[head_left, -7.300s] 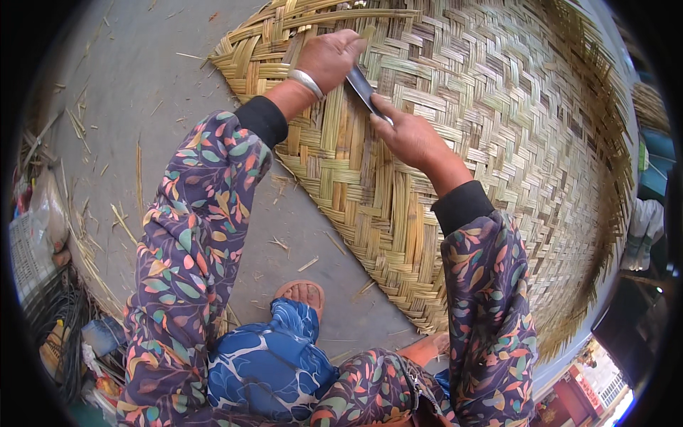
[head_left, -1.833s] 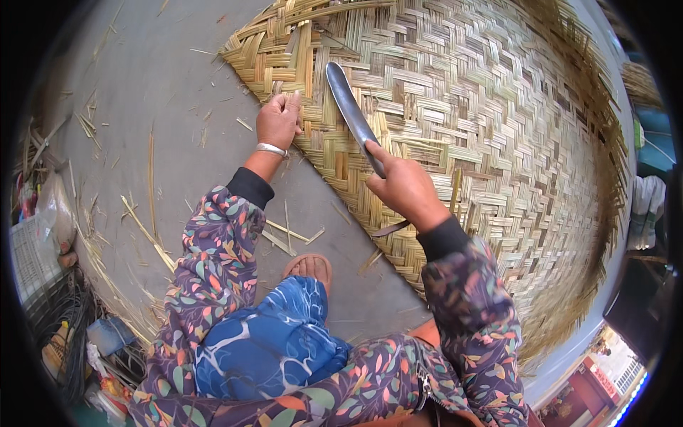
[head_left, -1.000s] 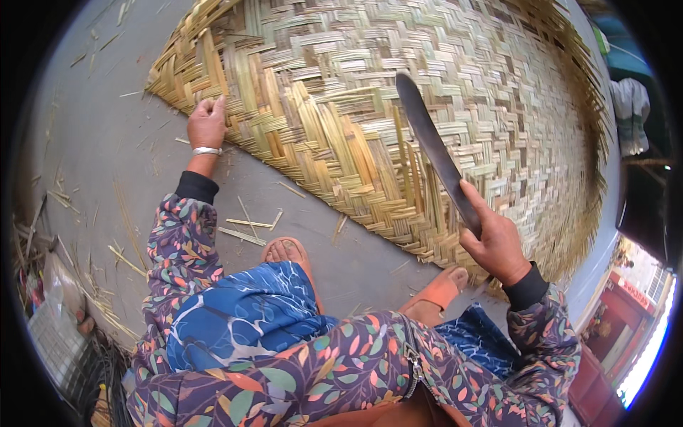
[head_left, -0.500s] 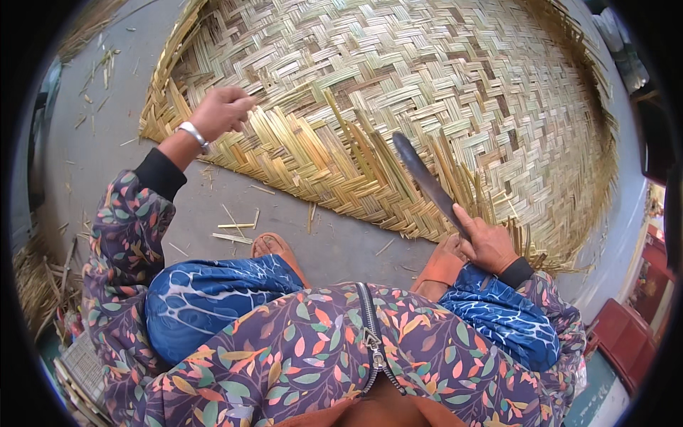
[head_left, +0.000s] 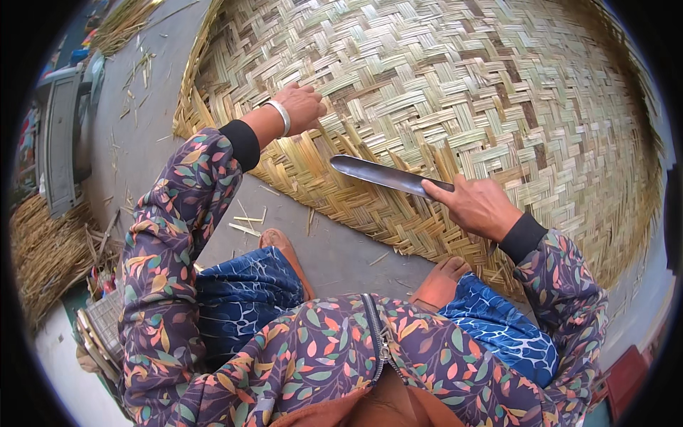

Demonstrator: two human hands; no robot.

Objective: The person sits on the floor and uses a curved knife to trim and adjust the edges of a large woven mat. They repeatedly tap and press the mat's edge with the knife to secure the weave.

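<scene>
A large mat woven from flat, pale straw-coloured strips [head_left: 441, 92] spreads before me. Its near border is folded into a yellower, thicker braid [head_left: 356, 201], with loose strip ends [head_left: 441, 162] sticking up along it. My left hand [head_left: 302, 107], wearing a silver bangle, hovers at the border's left part. Its fingers are bent together by the strip ends, and what they pinch is hidden. In my right hand [head_left: 484, 206] is a long dark metal blade with a rounded tip [head_left: 384, 176]. The fist wraps its near end, and the blade points left, low over the border.
My bare feet [head_left: 283, 256] rest at the mat's near edge. Cut strip scraps [head_left: 247, 226] litter the grey floor [head_left: 235, 203]. Bundles of dry stalks [head_left: 50, 249] lie at the left, beside a grey metal frame [head_left: 60, 142]. At lower right stands a dark red object [head_left: 627, 377].
My left hand has moved right along the border. My right hand has risen, and the blade has swung from pointing away to pointing left across the border strips. The whole view has shifted slightly.
</scene>
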